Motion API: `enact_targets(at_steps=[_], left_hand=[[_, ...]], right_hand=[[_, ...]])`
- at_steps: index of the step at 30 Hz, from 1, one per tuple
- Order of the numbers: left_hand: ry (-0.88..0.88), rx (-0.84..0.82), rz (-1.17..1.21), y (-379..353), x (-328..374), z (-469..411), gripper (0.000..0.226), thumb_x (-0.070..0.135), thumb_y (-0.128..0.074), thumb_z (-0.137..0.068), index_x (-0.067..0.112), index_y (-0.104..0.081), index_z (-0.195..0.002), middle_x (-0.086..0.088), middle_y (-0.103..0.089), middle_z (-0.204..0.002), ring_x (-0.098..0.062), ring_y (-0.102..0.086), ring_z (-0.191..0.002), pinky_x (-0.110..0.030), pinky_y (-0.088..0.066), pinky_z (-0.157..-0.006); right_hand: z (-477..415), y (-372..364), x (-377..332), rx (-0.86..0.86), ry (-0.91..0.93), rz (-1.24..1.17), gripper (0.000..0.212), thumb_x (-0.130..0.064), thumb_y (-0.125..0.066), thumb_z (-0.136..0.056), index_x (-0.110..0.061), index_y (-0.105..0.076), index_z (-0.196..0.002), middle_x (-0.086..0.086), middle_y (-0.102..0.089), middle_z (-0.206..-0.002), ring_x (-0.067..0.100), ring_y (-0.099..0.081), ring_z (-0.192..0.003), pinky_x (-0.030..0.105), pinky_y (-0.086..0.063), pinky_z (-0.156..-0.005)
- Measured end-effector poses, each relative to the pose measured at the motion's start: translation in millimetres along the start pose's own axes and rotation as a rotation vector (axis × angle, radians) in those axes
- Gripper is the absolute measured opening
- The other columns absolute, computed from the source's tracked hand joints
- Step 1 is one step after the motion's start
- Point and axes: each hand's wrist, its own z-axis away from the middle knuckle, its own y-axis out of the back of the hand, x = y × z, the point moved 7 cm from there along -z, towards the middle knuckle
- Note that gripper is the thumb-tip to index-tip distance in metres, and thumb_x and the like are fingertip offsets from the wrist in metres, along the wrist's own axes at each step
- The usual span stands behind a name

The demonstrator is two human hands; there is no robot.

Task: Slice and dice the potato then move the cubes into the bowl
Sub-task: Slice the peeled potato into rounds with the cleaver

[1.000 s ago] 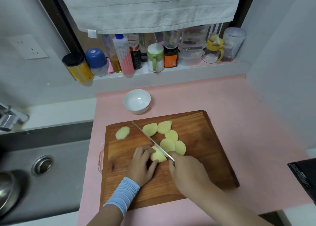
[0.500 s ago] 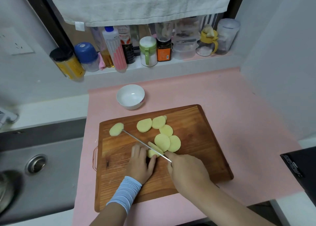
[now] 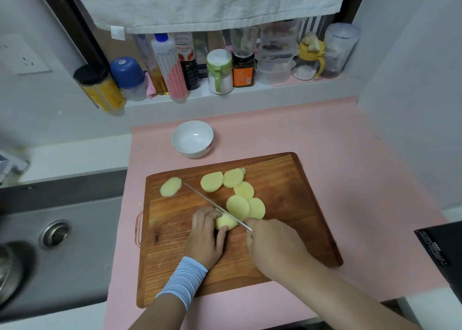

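one potato end [image 3: 226, 222] sits pinched under left fingers [image 3: 205, 216] (knife [image 3: 212, 204] alongside).

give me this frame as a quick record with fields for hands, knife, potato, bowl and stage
left hand: holds the uncut potato piece down on the cutting board
right hand: grips the knife
knife: blade set on the potato piece, tip pointing far-left
slices: round, flat on the board; one apart at far left, the rest clustered right of the blade
bowl: white, empty, on the pink mat beyond the board
stage: slicing; no cubes cut yet
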Motion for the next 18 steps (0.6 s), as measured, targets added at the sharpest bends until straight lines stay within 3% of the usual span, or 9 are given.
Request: enact_targets(at_steps=[3,8,11,18], left_hand=[[0.002,-0.007,-0.002,-1,-1,0,0.025,0.028,-0.055,-0.091,0.014,-0.048,-0.111,-0.006,-0.050,-0.117,-0.025,-0.047,-0.112,-0.026,-0.033,-0.104],[0.014,-0.016,-0.008,-1,-1,0,0.025,0.028,-0.055,-0.091,0.014,-0.048,-0.111,-0.005,-0.049,-0.118,-0.023,-0.046,-0.113,-0.023,-0.031,-0.105],[0.030,-0.020,-0.011,-2,-2,0,0.026,0.029,-0.055,-0.091,0.014,-0.048,-0.111,-0.005,-0.049,-0.118,-0.023,-0.047,-0.112,-0.022,-0.031,-0.105],[0.045,-0.035,0.004,-3,-4,0,0.025,0.030,-0.054,-0.091,0.017,-0.048,-0.111,-0.002,-0.047,-0.119,-0.020,-0.046,-0.112,-0.020,-0.031,-0.103]], right_hand=[[-5,4,1,-0.037,0.001,-0.007,0.019,-0.027,-0.040,-0.104,-0.022,-0.057,-0.097,-0.004,-0.055,-0.080,0.023,-0.056,-0.077,0.032,-0.040,-0.066],[-11,6,2,-0.107,-0.026,-0.008,0.018,-0.025,-0.043,-0.104,-0.024,-0.047,-0.087,-0.007,-0.048,-0.074,0.019,-0.053,-0.074,0.029,-0.037,-0.062],[-19,5,-1,-0.167,-0.048,-0.007,0.016,-0.021,-0.045,-0.103,-0.024,-0.046,-0.087,-0.005,-0.051,-0.079,0.020,-0.055,-0.077,0.028,-0.035,-0.056],[-19,0,3,-0.234,-0.070,-0.023,0.008,-0.021,-0.046,-0.103,-0.022,-0.048,-0.096,0.001,-0.057,-0.091,0.022,-0.061,-0.086,0.028,-0.042,-0.066]])
